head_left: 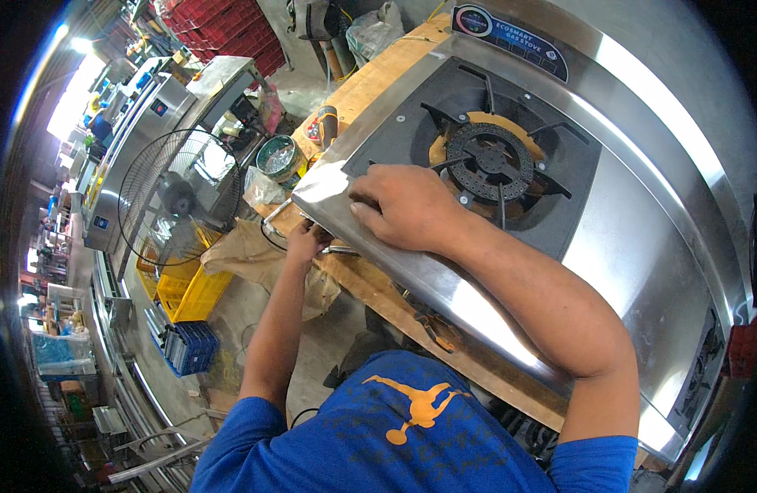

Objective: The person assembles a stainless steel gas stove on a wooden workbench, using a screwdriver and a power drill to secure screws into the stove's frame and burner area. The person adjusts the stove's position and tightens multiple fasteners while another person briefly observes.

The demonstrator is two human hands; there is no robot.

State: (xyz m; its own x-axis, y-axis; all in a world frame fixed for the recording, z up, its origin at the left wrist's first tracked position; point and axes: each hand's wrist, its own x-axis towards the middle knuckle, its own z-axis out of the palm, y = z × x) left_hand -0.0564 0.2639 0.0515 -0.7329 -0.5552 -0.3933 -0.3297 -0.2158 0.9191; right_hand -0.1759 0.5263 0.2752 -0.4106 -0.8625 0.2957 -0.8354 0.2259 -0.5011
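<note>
A stainless steel gas stove [485, 308] fills the right side, with a black burner plate and a round burner [489, 160] on top. My right hand [411, 205] rests palm down on the stove's front rim beside the burner plate. Its fingers are curled under, and whatever they may hold is hidden. Lower and to the left, my left hand [308, 240] reaches to the stove's front edge near its left corner. Those fingers are closed around a small part I cannot make out. A thin metal pipe [277, 211] sticks out beside that hand.
The stove stands on a wooden bench [366, 283], where orange-handled pliers [436, 331] lie. A bucket of small parts [280, 158] and a yellow-black power tool [327, 125] sit beyond the corner. Leftward are a fan [179, 195], a yellow crate [189, 287] and a blue basket [185, 349].
</note>
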